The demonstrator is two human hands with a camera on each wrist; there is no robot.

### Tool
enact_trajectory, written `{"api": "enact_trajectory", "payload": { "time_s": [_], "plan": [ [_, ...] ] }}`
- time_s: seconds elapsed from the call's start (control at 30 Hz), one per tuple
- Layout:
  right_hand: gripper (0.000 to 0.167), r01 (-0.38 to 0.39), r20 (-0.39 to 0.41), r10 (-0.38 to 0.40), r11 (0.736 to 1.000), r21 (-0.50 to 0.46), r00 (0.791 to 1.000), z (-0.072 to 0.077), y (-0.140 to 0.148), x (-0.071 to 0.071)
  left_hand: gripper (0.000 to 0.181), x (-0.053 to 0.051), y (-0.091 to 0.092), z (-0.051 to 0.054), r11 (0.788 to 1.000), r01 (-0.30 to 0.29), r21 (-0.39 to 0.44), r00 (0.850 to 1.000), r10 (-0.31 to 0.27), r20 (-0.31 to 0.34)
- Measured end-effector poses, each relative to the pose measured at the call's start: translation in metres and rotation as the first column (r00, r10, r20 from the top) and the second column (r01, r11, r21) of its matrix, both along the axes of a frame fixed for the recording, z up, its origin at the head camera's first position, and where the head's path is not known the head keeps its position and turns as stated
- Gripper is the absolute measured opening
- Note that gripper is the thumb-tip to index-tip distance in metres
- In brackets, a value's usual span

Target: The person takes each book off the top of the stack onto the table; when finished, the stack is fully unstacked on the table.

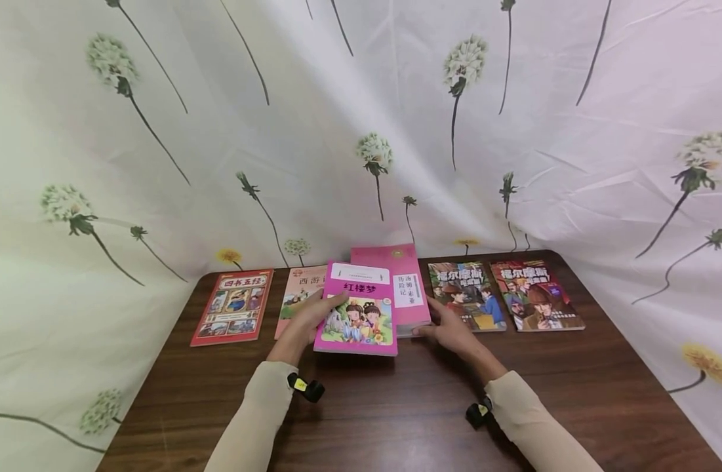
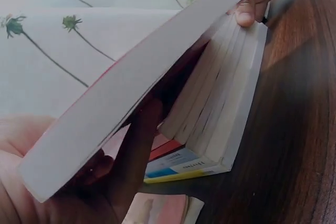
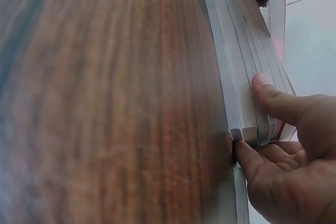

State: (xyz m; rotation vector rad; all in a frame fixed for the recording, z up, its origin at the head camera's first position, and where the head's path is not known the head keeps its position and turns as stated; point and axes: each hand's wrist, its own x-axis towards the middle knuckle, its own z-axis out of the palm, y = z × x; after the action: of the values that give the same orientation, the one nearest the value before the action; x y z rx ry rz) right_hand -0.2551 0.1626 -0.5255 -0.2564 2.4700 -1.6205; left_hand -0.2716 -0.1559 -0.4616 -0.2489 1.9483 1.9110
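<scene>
White curtain [image 1: 319, 196] behind book stack [image 1: 409, 292]

On the bench [image 1: 372, 413], a book stack [image 1: 408, 288] is overlapped by a raised book [image 1: 358, 321] and flanked by two books [image 1: 233, 308] each side.

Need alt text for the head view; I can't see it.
Left hand holds a magenta Dream of the Red Chamber book, partly hiding a pink Tom Sawyer book topping the stack the right hand grips. On the wooden table, a red book and pale pink book lie left, two Sherlock Holmes books right.
</scene>
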Motion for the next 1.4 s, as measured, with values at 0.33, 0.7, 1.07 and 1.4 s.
{"api": "enact_trajectory", "payload": {
  "time_s": [0.33,0.7,1.07,1.4],
  "plan": [
    [0.091,-0.007,0.018,0.007,1.0,0.009,1.0,0.0,-0.001,0.002,0.053,0.004,-0.007,0.004,0.999,-0.018,0.044,0.999,0.019,-0.028],
    [0.089,0.001,0.01,-0.001,0.999,0.042,1.0,0.002,0.0,0.001,0.071,0.012,-0.029,0.018,0.991,-0.133,-0.004,0.991,0.133,-0.024],
    [0.089,0.003,0.011,-0.004,0.999,0.039,1.0,0.0,0.0,0.001,0.079,0.033,-0.073,0.035,0.981,-0.177,-0.074,0.984,0.175,-0.039],
    [0.089,0.009,0.0,-0.009,0.999,0.039,1.0,0.002,0.0,0.0,0.09,0.055,-0.108,0.046,0.969,-0.198,-0.148,0.98,0.195,-0.032]
  ]
}}
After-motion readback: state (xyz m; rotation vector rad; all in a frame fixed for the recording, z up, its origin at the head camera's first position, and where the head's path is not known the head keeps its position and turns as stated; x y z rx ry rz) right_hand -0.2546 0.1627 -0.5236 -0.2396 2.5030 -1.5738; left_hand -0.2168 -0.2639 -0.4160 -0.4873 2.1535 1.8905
